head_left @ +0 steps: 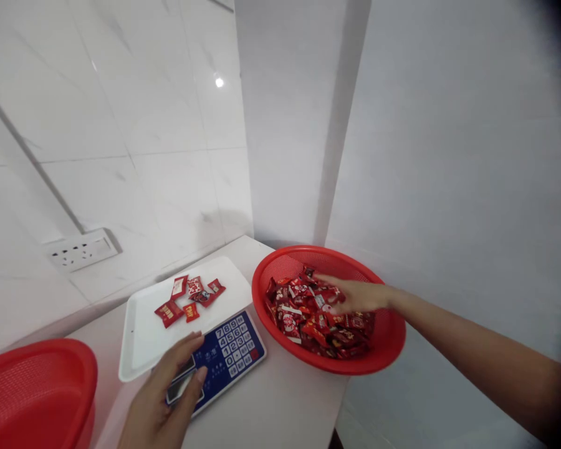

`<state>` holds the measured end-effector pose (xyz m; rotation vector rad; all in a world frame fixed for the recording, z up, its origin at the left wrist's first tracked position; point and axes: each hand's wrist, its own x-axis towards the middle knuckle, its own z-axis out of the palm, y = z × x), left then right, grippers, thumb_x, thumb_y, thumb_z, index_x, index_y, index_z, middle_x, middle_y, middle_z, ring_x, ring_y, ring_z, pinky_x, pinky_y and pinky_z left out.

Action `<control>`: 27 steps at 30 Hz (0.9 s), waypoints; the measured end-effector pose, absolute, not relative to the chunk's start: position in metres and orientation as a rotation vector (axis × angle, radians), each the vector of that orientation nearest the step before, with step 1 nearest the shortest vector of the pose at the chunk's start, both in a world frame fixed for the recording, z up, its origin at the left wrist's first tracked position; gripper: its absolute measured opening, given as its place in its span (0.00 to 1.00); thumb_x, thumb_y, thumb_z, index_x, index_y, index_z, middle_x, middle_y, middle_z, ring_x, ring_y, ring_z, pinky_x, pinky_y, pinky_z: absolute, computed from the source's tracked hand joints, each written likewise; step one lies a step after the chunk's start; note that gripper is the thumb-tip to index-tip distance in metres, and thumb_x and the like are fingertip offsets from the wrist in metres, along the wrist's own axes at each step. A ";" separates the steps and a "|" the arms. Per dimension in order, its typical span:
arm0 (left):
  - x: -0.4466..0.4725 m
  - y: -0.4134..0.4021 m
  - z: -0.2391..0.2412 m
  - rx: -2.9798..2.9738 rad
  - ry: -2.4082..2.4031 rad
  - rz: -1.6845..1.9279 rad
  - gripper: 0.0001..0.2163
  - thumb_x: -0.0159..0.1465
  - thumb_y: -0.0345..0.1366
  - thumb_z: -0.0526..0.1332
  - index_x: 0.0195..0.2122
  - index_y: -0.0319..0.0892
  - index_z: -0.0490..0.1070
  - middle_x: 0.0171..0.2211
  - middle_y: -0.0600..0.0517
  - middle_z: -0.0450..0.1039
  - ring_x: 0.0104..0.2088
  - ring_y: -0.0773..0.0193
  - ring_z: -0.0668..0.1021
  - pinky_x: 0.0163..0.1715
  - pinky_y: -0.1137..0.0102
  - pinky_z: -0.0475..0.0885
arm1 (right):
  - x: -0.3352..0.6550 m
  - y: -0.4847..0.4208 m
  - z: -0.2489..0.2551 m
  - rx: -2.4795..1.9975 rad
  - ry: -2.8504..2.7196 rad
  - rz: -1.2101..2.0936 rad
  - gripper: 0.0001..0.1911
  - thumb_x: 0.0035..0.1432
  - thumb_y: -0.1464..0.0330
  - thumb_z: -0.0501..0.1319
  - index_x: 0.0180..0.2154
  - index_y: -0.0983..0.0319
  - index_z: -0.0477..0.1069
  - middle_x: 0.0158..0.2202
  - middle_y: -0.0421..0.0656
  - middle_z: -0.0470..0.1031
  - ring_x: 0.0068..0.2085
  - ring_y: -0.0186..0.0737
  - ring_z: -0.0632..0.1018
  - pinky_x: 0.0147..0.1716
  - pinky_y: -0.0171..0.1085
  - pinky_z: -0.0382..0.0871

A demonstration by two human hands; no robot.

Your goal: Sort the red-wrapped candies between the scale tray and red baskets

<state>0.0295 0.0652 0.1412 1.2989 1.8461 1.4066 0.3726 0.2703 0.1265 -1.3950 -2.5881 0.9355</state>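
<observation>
My left hand [156, 402] is over the display end of a digital scale [212, 386], its thumb and fingers apart and nothing between them. The scale has a blue keypad panel and a white weighing tray [138, 324]. Several red-wrapped candies [169, 313] lie scattered on that tray. To the right, my right hand [362, 295] reaches into a red plastic basket [390, 346]. Its fingers are spread over a heap of wrapped candies [308, 324], at or touching the top of the pile. The fingertips are partly lost among the wrappers.
A second red basket [68, 368] stands at the lower left, cut off by the frame. The white table [266, 411] meets a marbled tile wall behind and a pale panel at the right. A socket plate [81, 251] is on the wall.
</observation>
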 end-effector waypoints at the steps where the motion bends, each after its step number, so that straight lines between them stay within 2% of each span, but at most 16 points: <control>1: 0.033 0.066 0.135 1.274 1.794 1.345 0.23 0.46 0.51 0.64 0.43 0.50 0.72 0.47 0.50 0.73 0.47 0.52 0.74 0.38 0.66 0.75 | 0.371 0.263 0.123 -1.406 -2.696 0.949 0.48 0.42 0.59 0.64 0.62 0.56 0.44 0.61 0.49 0.56 0.56 0.52 0.65 0.52 0.45 0.61; 4: 0.035 0.069 0.119 1.176 1.674 1.311 0.23 0.48 0.50 0.63 0.45 0.48 0.71 0.49 0.49 0.71 0.46 0.53 0.75 0.40 0.67 0.74 | 0.355 0.243 0.106 -1.606 -2.912 0.862 0.51 0.36 0.60 0.68 0.61 0.53 0.47 0.65 0.51 0.41 0.62 0.63 0.49 0.54 0.56 0.53; 6: 0.035 0.072 0.113 1.151 1.629 1.320 0.23 0.48 0.50 0.64 0.44 0.48 0.71 0.48 0.49 0.72 0.45 0.54 0.76 0.40 0.68 0.74 | 0.341 0.234 0.093 -1.730 -2.939 0.706 0.52 0.35 0.63 0.68 0.61 0.51 0.47 0.65 0.52 0.36 0.62 0.68 0.43 0.51 0.61 0.54; 8: 0.036 0.075 0.110 1.145 1.596 1.332 0.23 0.48 0.50 0.63 0.43 0.47 0.71 0.47 0.48 0.73 0.44 0.54 0.76 0.40 0.67 0.74 | 0.331 0.232 0.083 -1.776 -2.946 0.520 0.51 0.35 0.66 0.68 0.61 0.51 0.47 0.64 0.54 0.38 0.61 0.71 0.44 0.48 0.62 0.56; 11: 0.037 0.079 0.105 1.159 1.569 1.327 0.22 0.49 0.51 0.62 0.42 0.45 0.72 0.45 0.48 0.73 0.43 0.55 0.76 0.39 0.68 0.74 | 0.322 0.236 0.077 -1.719 -2.905 0.370 0.45 0.34 0.71 0.66 0.58 0.54 0.56 0.60 0.57 0.50 0.57 0.73 0.55 0.44 0.59 0.61; 14: 0.038 0.081 0.104 1.178 1.550 1.330 0.21 0.49 0.52 0.62 0.40 0.44 0.72 0.44 0.48 0.74 0.42 0.57 0.76 0.39 0.70 0.73 | 0.318 0.252 0.084 -1.677 -2.642 0.450 0.28 0.39 0.73 0.63 0.47 0.61 0.67 0.50 0.56 0.67 0.49 0.63 0.69 0.42 0.51 0.64; 17: 0.041 0.078 0.112 1.181 1.550 1.381 0.20 0.49 0.52 0.62 0.38 0.44 0.73 0.43 0.48 0.75 0.42 0.57 0.76 0.39 0.71 0.73 | 0.318 0.276 0.099 -1.699 -2.413 0.503 0.16 0.44 0.75 0.60 0.40 0.63 0.69 0.40 0.52 0.74 0.43 0.51 0.73 0.41 0.42 0.65; 20: 0.040 0.073 0.125 1.126 1.585 1.483 0.19 0.47 0.52 0.63 0.35 0.45 0.74 0.40 0.50 0.76 0.41 0.58 0.77 0.37 0.72 0.73 | 0.323 0.298 0.116 -1.675 -2.266 0.604 0.17 0.46 0.76 0.58 0.41 0.63 0.67 0.38 0.46 0.74 0.40 0.42 0.74 0.38 0.37 0.67; 22: 0.032 0.071 0.130 1.057 1.589 1.507 0.20 0.46 0.51 0.64 0.35 0.44 0.74 0.38 0.50 0.77 0.40 0.57 0.77 0.36 0.72 0.74 | 0.326 0.305 0.125 -1.639 -2.186 0.673 0.20 0.48 0.74 0.57 0.46 0.64 0.63 0.40 0.45 0.74 0.39 0.39 0.75 0.37 0.35 0.69; 25: 0.012 0.073 0.127 0.957 1.562 1.535 0.21 0.43 0.50 0.67 0.36 0.43 0.74 0.36 0.49 0.78 0.37 0.56 0.78 0.33 0.70 0.76 | 0.329 0.306 0.138 -1.561 -2.001 0.890 0.25 0.52 0.69 0.57 0.53 0.63 0.56 0.40 0.46 0.75 0.37 0.39 0.76 0.33 0.35 0.71; 27: -0.001 0.075 0.122 0.916 1.521 1.629 0.20 0.44 0.47 0.68 0.35 0.43 0.74 0.35 0.49 0.78 0.34 0.57 0.79 0.32 0.70 0.76 | 0.330 0.304 0.145 -1.435 -1.793 1.119 0.27 0.52 0.66 0.60 0.53 0.61 0.55 0.42 0.48 0.74 0.39 0.41 0.76 0.33 0.36 0.73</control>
